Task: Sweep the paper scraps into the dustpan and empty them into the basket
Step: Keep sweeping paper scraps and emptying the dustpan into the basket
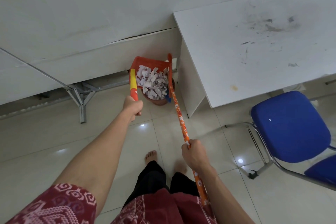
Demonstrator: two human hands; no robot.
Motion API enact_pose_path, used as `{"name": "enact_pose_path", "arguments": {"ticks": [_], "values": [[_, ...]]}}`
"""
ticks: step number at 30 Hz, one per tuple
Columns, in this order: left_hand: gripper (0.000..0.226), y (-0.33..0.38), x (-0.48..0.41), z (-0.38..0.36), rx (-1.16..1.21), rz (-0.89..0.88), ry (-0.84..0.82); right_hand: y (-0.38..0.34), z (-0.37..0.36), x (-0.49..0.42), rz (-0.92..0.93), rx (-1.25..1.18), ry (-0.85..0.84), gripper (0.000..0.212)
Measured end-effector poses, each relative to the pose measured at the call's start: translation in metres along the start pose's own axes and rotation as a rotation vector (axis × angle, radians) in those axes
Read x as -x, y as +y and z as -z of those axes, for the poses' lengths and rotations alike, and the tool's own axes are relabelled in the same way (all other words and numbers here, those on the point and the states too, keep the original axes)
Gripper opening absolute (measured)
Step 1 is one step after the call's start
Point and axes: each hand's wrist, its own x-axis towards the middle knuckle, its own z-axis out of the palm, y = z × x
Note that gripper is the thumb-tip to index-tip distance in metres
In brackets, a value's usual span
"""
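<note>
My left hand (132,106) grips the yellow-and-red handle (133,85) of an orange dustpan (148,63), which is tilted over a small brown basket (158,102) by the wall. White paper scraps (152,82) spill from the pan's mouth down into the basket. My right hand (193,153) grips the orange flowered broom handle (179,116). The broom's head reaches up along the right side of the dustpan, and a blue part of it (168,96) shows at the basket's rim.
A white desk (254,45) stands right of the basket, its side panel close to the broom. A blue chair (289,125) with metal legs stands at the right. A folding table's metal leg (81,100) is at the left. My bare feet (151,155) stand on the tiled floor.
</note>
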Motion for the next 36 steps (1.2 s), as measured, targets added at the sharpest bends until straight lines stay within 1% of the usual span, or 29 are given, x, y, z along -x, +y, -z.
{"name": "enact_pose_path", "arguments": {"ticks": [6,14,17,24,27,36], "values": [[0.014,0.002,0.016,-0.015,-0.028,-0.058,0.010,0.000,0.006,0.009,0.028,-0.036,0.033,0.027],[0.026,-0.003,0.036,-0.017,-0.071,-0.098,0.055,0.001,0.011,0.017,0.057,-0.010,0.033,0.026],[0.029,-0.004,0.041,-0.014,-0.086,-0.109,0.058,0.000,0.013,0.015,0.037,0.002,0.033,0.024],[0.018,-0.003,0.053,-0.014,-0.072,-0.118,0.065,0.005,0.016,0.011,0.019,0.013,0.052,0.024],[0.018,-0.002,0.052,-0.016,-0.064,-0.112,0.079,0.005,0.018,0.012,0.040,0.019,0.056,0.025],[0.030,-0.002,0.056,-0.013,-0.185,-0.145,0.148,0.009,0.019,0.019,0.067,0.026,0.062,0.023]]}}
